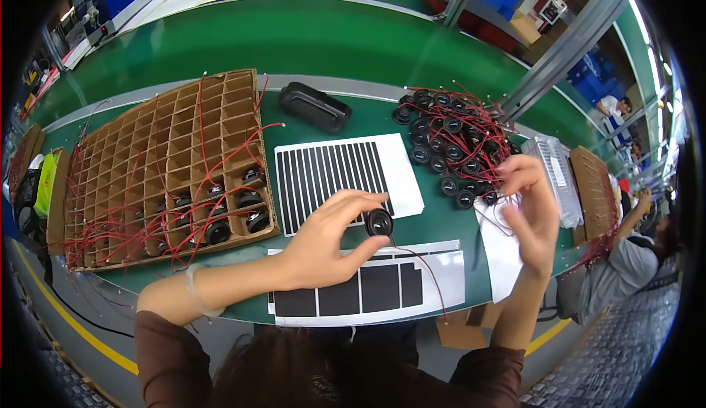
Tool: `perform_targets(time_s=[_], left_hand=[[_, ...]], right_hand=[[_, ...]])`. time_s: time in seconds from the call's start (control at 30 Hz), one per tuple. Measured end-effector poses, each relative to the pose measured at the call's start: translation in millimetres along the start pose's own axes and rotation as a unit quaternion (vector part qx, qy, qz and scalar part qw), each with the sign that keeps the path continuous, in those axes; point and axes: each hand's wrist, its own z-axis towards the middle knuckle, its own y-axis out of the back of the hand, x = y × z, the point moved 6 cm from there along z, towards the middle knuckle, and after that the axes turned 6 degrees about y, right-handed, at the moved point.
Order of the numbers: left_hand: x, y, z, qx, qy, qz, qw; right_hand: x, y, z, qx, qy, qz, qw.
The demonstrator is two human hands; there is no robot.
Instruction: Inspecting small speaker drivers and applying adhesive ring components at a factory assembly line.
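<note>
My left hand (331,239) pinches a small round black speaker (379,222) between thumb and fingers. A thin wire trails from the speaker toward the bench's near edge. Under that hand lie a sheet of black strips (323,176) and, nearer, a sheet of larger black rectangles (379,289). My right hand (531,213) is raised over the right side, fingers curled but apart from the thumb, with nothing visible between them. Beside its fingertips is a heap of speakers (452,125) tangled in red wires.
A cardboard divider box (165,150) on the left holds wired speakers in its nearer cells. A black oblong case (315,106) sits behind the sheets. Right of the heap are a clear plastic tray (555,176) and another carton (596,194). A metal post (566,44) rises behind.
</note>
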Motion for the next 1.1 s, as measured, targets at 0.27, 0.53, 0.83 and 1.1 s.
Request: perform_targets(time_s=[0.27,0.53,0.83,1.1], left_hand=[[-36,19,2,0.094,-0.01,-0.231,0.968],[-37,26,4,0.072,0.003,-0.239,0.968],[-50,31,4,0.058,-0.064,-0.194,0.977],[-61,46,7,0.006,-0.133,-0.077,0.988]], right_hand=[[34,-53,23,0.058,0.079,-0.096,0.991],[37,-67,35,0.048,0.131,-0.102,0.985],[32,-70,32,-0.018,0.068,0.086,0.994],[6,-78,24,0.045,-0.201,0.347,0.915]])
